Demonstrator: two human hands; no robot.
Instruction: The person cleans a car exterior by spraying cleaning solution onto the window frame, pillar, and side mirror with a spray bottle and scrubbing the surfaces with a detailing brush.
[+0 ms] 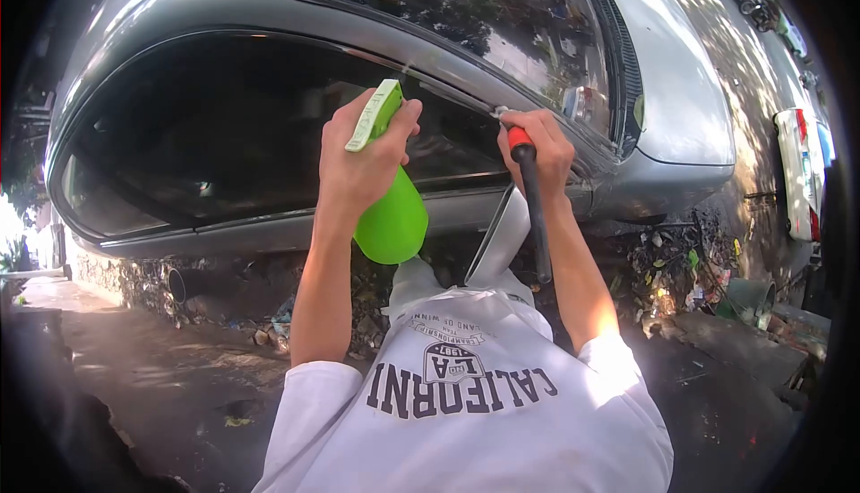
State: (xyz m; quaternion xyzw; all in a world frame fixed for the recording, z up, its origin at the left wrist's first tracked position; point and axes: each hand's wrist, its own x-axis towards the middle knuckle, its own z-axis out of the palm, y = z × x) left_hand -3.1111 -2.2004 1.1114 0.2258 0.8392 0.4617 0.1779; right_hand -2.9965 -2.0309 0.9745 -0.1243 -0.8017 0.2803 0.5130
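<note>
My left hand (356,157) is wrapped round the neck of a green spray bottle (394,215) with a pale trigger head, held beside the car's dark side window (224,126). The nozzle faces the window's upper frame. In my right hand (545,148) is a brush (530,197) with a long black handle and a red collar. Its bristle end touches the trim between the side window and the windshield (502,18), mostly hidden by my fingers. The silver side mirror (503,229) sticks out just below the brush.
The silver car's hood (663,63) extends to the upper right. Rubble and leaves lie along a low stone wall (134,278) beneath the car. A bucket-like container (748,300) stands at the right. Farther off are a white vehicle (795,171) and motorbikes (761,14).
</note>
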